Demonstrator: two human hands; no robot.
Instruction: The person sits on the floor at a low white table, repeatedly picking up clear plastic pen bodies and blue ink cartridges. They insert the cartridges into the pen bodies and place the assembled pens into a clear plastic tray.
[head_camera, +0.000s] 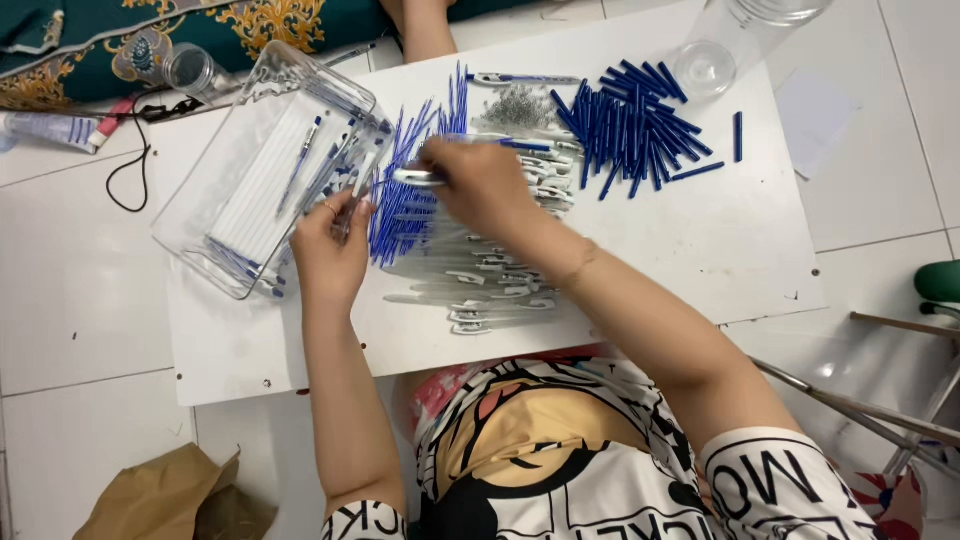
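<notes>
So the clear pen barrel (415, 177) sits pinched in the right hand (487, 185), fingers curled tight round one end, over the middle of the white board (740, 240), a bit toward its far edge. The left hand (328, 250) is loosely closed near the other end of that barrel, thumb and fingers gripping something thin, can't tell exactly what. Right under both hands is a spread of blue refills (405, 200), and just toward the near edge lies a row of clear barrels with clips (480, 290). A clear plastic tray (265, 165) with finished pens hangs over the board's left far corner. Over at the far right there's a heap of dark blue caps (635, 125), with a little pile of springs (518, 105) beside it.
</notes>
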